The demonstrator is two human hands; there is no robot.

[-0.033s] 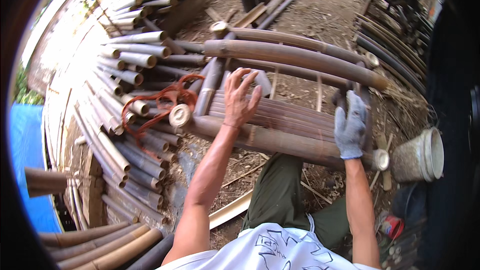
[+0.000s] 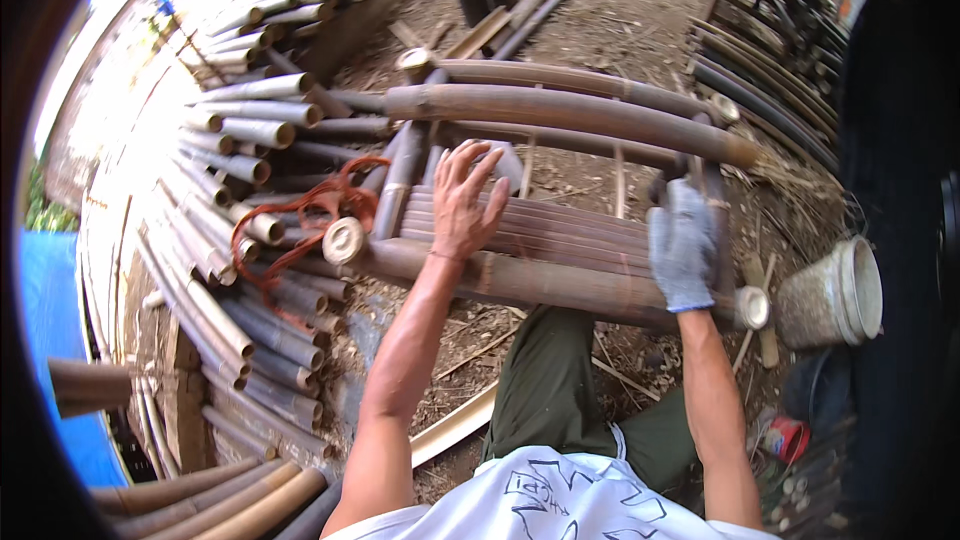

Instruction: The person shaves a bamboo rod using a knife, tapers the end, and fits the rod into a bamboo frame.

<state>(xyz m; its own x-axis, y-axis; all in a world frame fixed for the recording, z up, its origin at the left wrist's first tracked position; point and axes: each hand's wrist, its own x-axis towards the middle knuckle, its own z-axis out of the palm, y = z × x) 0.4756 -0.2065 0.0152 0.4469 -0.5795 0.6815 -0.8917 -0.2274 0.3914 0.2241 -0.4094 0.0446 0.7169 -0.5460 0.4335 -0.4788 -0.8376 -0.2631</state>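
Lying at nine o'clock from the middle of the bamboo frame [image 2: 545, 278], an orange-red strap [image 2: 320, 205] tangles beside stacked poles [image 2: 270, 86]. Before the person, the frame's long axis runs from just above nine o'clock to just below three, its two pale near-side pole ends [image 2: 345, 240] [image 2: 752, 307] facing out left and right. The bare left hand [image 2: 462, 202] sits over the left part, fingers apart and loosely bent, holding nothing; the slats [image 2: 570, 237] stretch from it toward three to four o'clock, and the near pole passes at six, under its wrist. The gloved right hand [image 2: 683, 245] is at the right end, with most of the frame toward nine to ten o'clock; whether it grips anything cannot be told. Farther out, between three and four, stands a pale bucket [image 2: 820, 295].
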